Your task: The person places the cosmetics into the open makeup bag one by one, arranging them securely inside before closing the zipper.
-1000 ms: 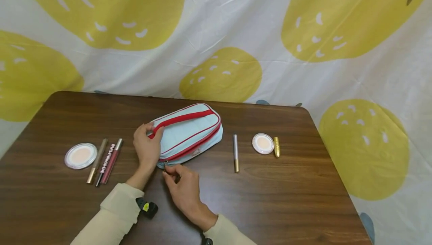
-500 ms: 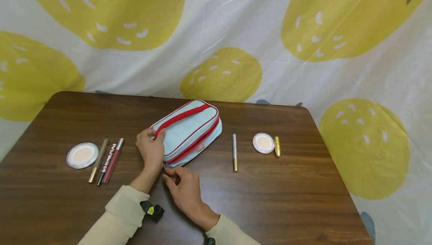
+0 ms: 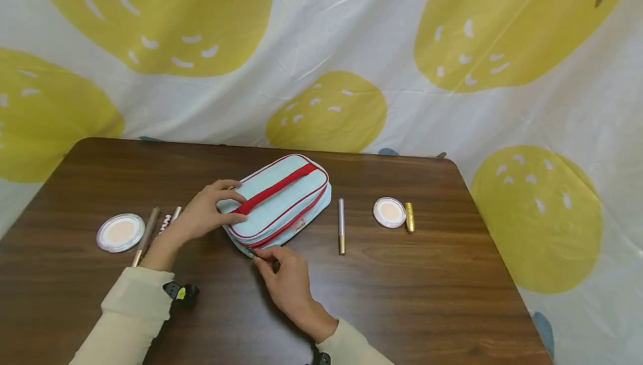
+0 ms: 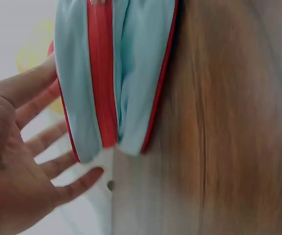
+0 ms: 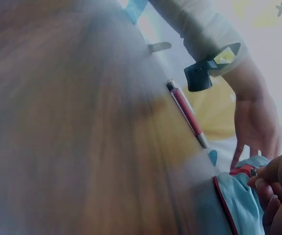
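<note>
A light-blue zip pouch (image 3: 273, 209) with red piping and a red top strap (image 3: 281, 187) lies mid-table. My left hand (image 3: 205, 213) is at its left end, fingers spread and fairly straight, touching the top near the strap. In the left wrist view those fingers (image 4: 47, 142) extend along the pouch's side without curling round it. At the pouch's near-left corner, my right hand (image 3: 290, 280) pinches the zipper pull (image 5: 254, 172) between thumb and index finger. The zip appears closed along the front side.
Left of the pouch lie a round compact (image 3: 120, 233), a gold-brown tube (image 3: 147, 235) and two more slim tubes, partly behind my left arm. To the right are a silver-and-gold tube (image 3: 341, 226), another compact (image 3: 389, 212) and a gold lipstick (image 3: 409, 218). A patterned curtain (image 3: 321, 35) hangs behind the table.
My left hand has loosened from the strap and moved left, its fingers now spread. The right hand, still pinching the zipper pull, has shifted slightly right. The raised strap now lies flatter.
</note>
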`<state>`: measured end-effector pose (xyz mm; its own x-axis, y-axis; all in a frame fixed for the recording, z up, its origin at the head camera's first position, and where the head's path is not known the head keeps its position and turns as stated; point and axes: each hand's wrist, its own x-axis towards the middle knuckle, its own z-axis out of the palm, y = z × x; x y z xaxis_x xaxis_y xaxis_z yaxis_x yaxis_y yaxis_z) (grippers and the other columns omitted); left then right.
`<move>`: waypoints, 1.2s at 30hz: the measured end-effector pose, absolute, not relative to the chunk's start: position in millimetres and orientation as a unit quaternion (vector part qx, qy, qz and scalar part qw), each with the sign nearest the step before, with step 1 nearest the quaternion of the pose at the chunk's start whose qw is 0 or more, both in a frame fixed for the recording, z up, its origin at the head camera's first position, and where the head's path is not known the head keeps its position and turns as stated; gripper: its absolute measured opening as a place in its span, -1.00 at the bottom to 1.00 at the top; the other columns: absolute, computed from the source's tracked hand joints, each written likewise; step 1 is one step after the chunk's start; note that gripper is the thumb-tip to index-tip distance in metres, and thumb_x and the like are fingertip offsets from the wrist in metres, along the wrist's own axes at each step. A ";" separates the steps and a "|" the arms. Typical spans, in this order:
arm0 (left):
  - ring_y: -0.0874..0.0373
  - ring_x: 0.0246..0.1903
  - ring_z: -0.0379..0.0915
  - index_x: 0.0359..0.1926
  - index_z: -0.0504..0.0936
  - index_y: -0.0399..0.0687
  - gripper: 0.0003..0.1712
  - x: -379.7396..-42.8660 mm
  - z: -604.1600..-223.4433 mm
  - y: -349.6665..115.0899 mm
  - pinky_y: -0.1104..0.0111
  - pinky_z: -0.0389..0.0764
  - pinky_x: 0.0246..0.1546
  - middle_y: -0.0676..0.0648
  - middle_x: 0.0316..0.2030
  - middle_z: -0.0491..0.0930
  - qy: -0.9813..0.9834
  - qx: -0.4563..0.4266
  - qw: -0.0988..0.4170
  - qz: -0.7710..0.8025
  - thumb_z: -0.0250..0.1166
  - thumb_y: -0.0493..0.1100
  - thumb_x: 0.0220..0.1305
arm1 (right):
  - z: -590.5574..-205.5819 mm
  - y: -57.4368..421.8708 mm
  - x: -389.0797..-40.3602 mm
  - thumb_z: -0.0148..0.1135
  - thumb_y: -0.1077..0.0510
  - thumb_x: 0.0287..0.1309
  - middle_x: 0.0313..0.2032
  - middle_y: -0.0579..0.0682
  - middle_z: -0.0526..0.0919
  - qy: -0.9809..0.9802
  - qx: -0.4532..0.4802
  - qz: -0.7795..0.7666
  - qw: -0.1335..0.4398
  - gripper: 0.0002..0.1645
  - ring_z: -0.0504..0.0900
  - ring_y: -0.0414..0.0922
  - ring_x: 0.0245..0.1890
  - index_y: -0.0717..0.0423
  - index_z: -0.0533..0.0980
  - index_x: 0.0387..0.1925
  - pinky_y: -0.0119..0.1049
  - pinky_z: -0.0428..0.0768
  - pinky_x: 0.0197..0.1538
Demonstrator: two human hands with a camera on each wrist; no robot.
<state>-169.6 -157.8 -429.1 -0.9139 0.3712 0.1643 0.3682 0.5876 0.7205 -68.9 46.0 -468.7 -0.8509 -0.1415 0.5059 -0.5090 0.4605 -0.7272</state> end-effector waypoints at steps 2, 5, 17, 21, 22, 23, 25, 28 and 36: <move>-0.22 0.24 0.18 -0.20 0.71 -0.12 -0.67 -173.7 -429.9 -163.0 -0.10 0.21 0.16 -0.23 0.22 0.36 0.883 0.223 0.018 0.412 0.49 -0.06 0.03 | -468.7 49.1 -68.7 0.41 0.29 0.02 -0.48 -0.11 0.68 -0.834 0.191 0.481 0.191 -0.91 0.47 -0.37 -0.56 0.14 0.68 -0.37 -0.60 0.39 -0.51; -0.17 0.27 0.16 -0.29 0.70 -0.10 -0.75 -178.1 -435.1 -163.9 -0.06 0.19 0.19 -0.20 0.23 0.35 0.866 0.229 0.035 0.443 0.48 -0.06 0.04 | -469.0 52.7 -67.8 0.42 0.29 0.01 -0.47 -0.11 0.69 -0.837 0.194 0.469 0.203 -0.91 0.46 -0.37 -0.58 0.12 0.69 -0.37 -0.61 0.37 -0.52; -0.16 0.17 0.24 -0.48 0.60 -0.21 -0.76 -170.9 -455.5 -141.2 0.01 0.22 0.15 -0.23 0.15 0.36 0.845 0.151 -0.067 0.508 0.46 -0.15 0.06 | -466.7 59.5 -69.4 0.41 0.33 -0.02 -0.60 -0.16 0.58 -0.841 0.183 0.457 0.225 -0.92 0.45 -0.37 -0.61 0.14 0.66 -0.42 -0.60 0.38 -0.56; -0.20 0.15 0.23 -0.46 0.59 -0.31 -0.75 -164.3 -456.2 -135.2 0.01 0.19 0.15 -0.28 0.14 0.36 0.842 0.085 -0.112 0.522 0.43 -0.19 0.10 | -465.1 60.7 -72.0 0.41 0.31 -0.01 -0.60 -0.15 0.59 -0.843 0.166 0.458 0.227 -0.94 0.46 -0.35 -0.61 0.15 0.66 -0.42 -0.58 0.40 -0.55; -0.20 0.15 0.24 -0.46 0.58 -0.32 -0.75 -162.4 -456.7 -133.9 0.02 0.19 0.14 -0.28 0.13 0.36 0.839 0.068 -0.122 0.525 0.43 -0.20 0.11 | -464.5 60.7 -72.9 0.41 0.31 -0.01 -0.60 -0.15 0.59 -0.844 0.159 0.460 0.225 -0.94 0.46 -0.35 -0.61 0.15 0.67 -0.42 -0.58 0.39 -0.55; -0.19 0.15 0.24 -0.45 0.58 -0.33 -0.75 -160.5 -457.0 -132.1 0.04 0.19 0.14 -0.28 0.13 0.37 0.835 0.052 -0.131 0.532 0.43 -0.20 0.10 | -464.2 60.6 -73.7 0.41 0.31 -0.01 -0.59 -0.15 0.60 -0.844 0.152 0.463 0.224 -0.94 0.45 -0.35 -0.61 0.14 0.67 -0.41 -0.58 0.39 -0.55; -0.17 0.15 0.25 -0.45 0.57 -0.33 -0.75 -156.2 -457.1 -127.2 0.08 0.19 0.14 -0.27 0.13 0.37 0.825 0.023 -0.141 0.546 0.42 -0.21 0.10 | -464.1 59.6 -74.8 0.41 0.31 -0.01 -0.59 -0.15 0.61 -0.844 0.141 0.468 0.221 -0.92 0.45 -0.35 -0.62 0.14 0.68 -0.40 -0.58 0.39 -0.55; -0.16 0.15 0.26 -0.47 0.55 -0.33 -0.75 -151.6 -458.4 -119.2 0.11 0.20 0.15 -0.28 0.13 0.39 0.811 -0.013 -0.155 0.564 0.43 -0.22 0.09 | -465.0 55.4 -74.6 0.42 0.31 -0.02 -0.60 -0.16 0.60 -0.843 0.137 0.473 0.218 -0.92 0.44 -0.37 -0.63 0.14 0.68 -0.41 -0.58 0.38 -0.56; -0.15 0.12 0.28 -0.49 0.57 -0.34 -0.78 -143.3 -461.5 -102.9 0.11 0.21 0.13 -0.30 0.08 0.43 0.783 -0.074 -0.219 0.577 0.43 -0.27 0.07 | -465.9 39.9 -71.9 0.42 0.31 -0.02 -0.59 -0.13 0.62 -0.832 0.155 0.486 0.220 -0.94 0.44 -0.38 -0.64 0.18 0.67 -0.43 -0.59 0.39 -0.57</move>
